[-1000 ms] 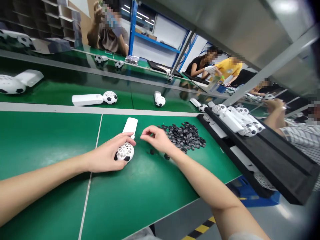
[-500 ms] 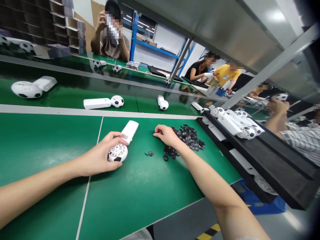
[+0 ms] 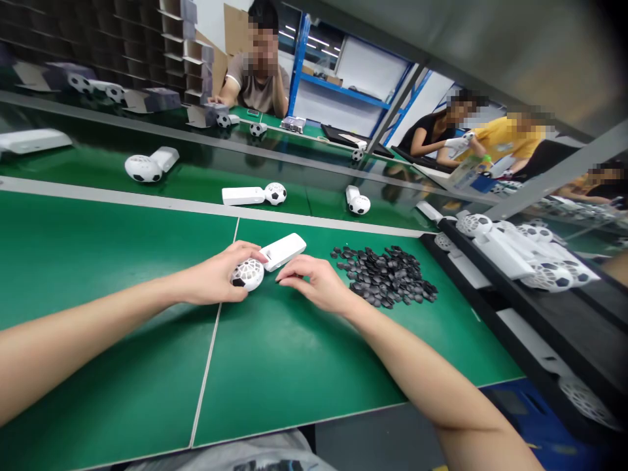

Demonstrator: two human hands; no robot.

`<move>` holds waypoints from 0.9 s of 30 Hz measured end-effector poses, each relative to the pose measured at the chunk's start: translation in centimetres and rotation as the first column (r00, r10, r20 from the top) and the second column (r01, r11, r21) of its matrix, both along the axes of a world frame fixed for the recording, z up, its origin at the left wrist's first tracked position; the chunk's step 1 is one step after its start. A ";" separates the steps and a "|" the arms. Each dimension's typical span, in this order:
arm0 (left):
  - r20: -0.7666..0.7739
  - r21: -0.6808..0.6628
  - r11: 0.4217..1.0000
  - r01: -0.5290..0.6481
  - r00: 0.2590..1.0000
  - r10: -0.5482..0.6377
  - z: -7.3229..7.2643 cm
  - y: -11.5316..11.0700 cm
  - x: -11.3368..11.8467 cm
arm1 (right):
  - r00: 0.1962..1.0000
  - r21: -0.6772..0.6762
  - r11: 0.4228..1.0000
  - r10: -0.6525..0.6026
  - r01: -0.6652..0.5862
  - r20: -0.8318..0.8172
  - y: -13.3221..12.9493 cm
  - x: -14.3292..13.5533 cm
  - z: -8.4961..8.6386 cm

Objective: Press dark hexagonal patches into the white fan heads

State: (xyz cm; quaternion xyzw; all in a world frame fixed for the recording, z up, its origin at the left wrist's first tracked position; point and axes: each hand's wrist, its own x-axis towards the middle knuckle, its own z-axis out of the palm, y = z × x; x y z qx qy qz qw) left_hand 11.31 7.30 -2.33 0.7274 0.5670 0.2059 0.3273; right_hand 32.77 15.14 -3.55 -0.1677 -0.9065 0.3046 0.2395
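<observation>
Head view is showing the left hand (image 3: 218, 275) gripping the ball (image 3: 249, 273) towards the worktop's (image 3: 294, 373) far edge; the right hand (image 3: 316, 282) is pinching 1 black piece (image 3: 278, 282), perhaps risking a drop if its hold is slipping.

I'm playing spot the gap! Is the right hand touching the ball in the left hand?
Apart. The head view shows a strip of green table between the right hand and the ball.
</observation>
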 end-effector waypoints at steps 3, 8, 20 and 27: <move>0.033 0.057 0.994 -0.089 0.996 0.087 -0.6 0.0 0.5 | 0.996 -0.043 0.996 0.079 -0.081 -0.045 0.4 -1.6 -0.7; 0.043 0.083 0.985 -0.152 0.988 0.148 -1.0 0.0 1.0 | 0.987 -0.095 0.987 0.115 -0.126 -0.112 1.1 -3.2 -1.1; 0.048 0.174 0.966 -0.191 0.982 0.185 -1.8 0.0 1.4 | 0.996 -0.127 0.992 0.020 -0.009 0.085 1.3 -3.9 -0.7; 0.061 0.321 0.922 -0.216 0.976 0.207 0.1 6.1 2.8 | 0.934 -0.147 0.943 -0.321 0.299 -0.158 7.3 -0.6 1.4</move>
